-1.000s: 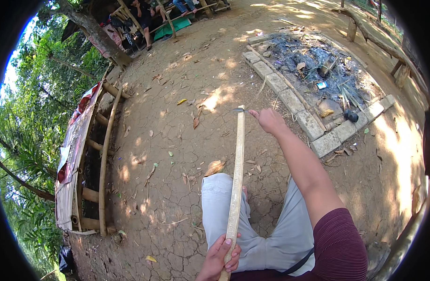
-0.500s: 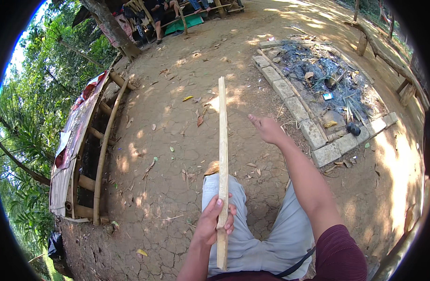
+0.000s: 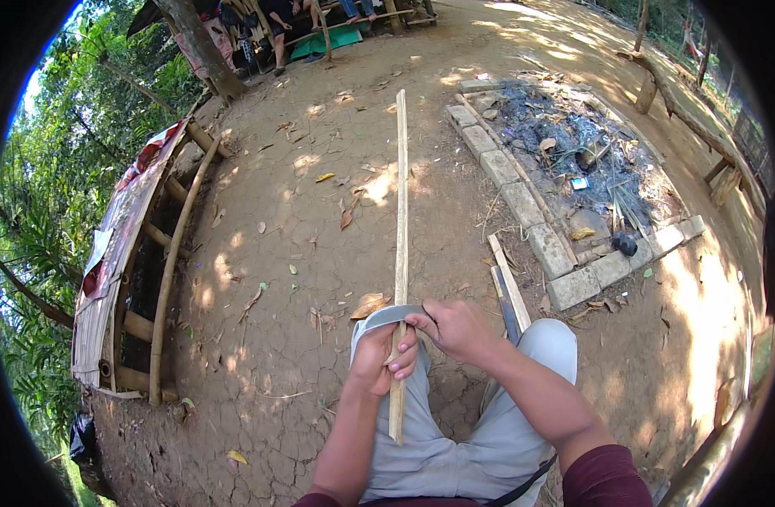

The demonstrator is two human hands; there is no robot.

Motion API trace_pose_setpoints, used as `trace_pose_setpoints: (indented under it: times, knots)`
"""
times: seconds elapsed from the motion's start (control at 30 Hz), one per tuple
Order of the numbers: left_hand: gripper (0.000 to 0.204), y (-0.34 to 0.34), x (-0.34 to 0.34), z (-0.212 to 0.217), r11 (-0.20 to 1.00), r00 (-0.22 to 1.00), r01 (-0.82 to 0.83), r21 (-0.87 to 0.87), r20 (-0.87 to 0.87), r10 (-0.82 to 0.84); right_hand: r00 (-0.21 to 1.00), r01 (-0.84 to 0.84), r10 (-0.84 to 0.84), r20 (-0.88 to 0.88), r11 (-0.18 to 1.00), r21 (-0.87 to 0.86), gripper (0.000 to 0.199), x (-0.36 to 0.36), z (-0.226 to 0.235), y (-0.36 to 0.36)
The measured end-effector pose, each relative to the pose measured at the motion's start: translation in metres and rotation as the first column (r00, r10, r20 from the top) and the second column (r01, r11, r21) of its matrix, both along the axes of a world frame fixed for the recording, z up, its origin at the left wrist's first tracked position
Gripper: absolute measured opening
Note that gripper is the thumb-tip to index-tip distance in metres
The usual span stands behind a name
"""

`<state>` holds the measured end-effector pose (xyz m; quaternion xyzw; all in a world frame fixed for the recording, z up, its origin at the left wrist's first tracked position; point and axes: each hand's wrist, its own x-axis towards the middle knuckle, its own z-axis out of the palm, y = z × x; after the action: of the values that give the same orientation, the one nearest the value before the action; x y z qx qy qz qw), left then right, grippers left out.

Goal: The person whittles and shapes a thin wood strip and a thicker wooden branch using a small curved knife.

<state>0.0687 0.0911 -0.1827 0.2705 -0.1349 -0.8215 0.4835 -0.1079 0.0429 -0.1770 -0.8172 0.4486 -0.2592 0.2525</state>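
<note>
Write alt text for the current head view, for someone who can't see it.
A person's left hand grips a long pale wooden strip, and the right hand holds a knife across it. Ahead right lies a block-edged ash pit; at left, a bamboo platform.

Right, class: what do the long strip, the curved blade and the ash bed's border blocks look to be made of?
Long strip: probably bamboo or wood, unvarnished; pale, straight-edged, faintly streaked.
Curved blade: likely metal, smooth; grey with a soft sheen.
Border blocks: perhaps concrete or stone, rough; grey, matte, chunky.
</note>
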Motion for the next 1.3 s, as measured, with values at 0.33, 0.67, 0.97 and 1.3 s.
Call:
trace_pose_setpoints:
  times: [0.33, 0.67, 0.97, 1.3]
  knots:
    - [0.025, 0.045, 0.004, 0.018, 0.997, 0.985, -0.021, 0.077, 0.173, 0.007, 0.982, 0.157, -0.166, -0.091, 0.983, -0.094, 0.055, 0.005, -0.006, -0.025]
    - [0.029, 0.100, 0.010, 0.024, 0.985, 0.959, 0.000, 0.175, 0.278, -0.050, 0.955, 0.290, -0.289, -0.061, 0.957, 0.016, 0.063, 0.012, -0.006, -0.059]
    - [0.029, 0.111, 0.021, 0.029, 0.983, 0.959, -0.031, 0.178, 0.282, -0.021, 0.959, 0.248, -0.250, 0.136, 0.968, 0.031, 0.063, 0.023, -0.011, -0.035]
    - [0.030, 0.151, 0.010, 0.038, 0.953, 0.952, 0.112, 0.282, 0.244, -0.184, 0.872, 0.450, -0.447, 0.200, 0.892, 0.034, 0.071, -0.023, -0.005, -0.096]
